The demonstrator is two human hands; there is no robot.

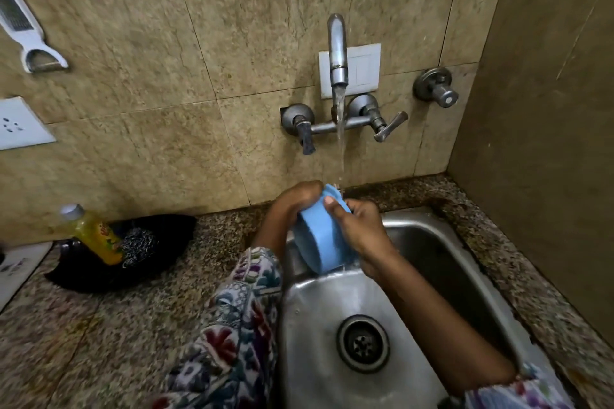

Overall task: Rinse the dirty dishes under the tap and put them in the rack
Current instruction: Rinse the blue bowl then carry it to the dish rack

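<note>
A light blue bowl [320, 236] is held on its side over the back of the steel sink [332, 309], under the running tap [337, 53]. Its outer base faces me and its inside is hidden. My left hand [292, 202] grips the bowl's upper left rim with curled fingers. My right hand [360, 229] grips the right side, thumb across the wall. Water from the spout strikes the top edge of the bowl and drips off its lower edge into the basin. No rack is in view.
The sink drain [362, 343] lies in the near middle of the basin. Left on the granite counter [99, 342], a black dish [133, 252] holds a yellow soap bottle [94, 236] and a steel scrubber [139, 246]. Tap handles [385, 128] stick out from the tiled wall.
</note>
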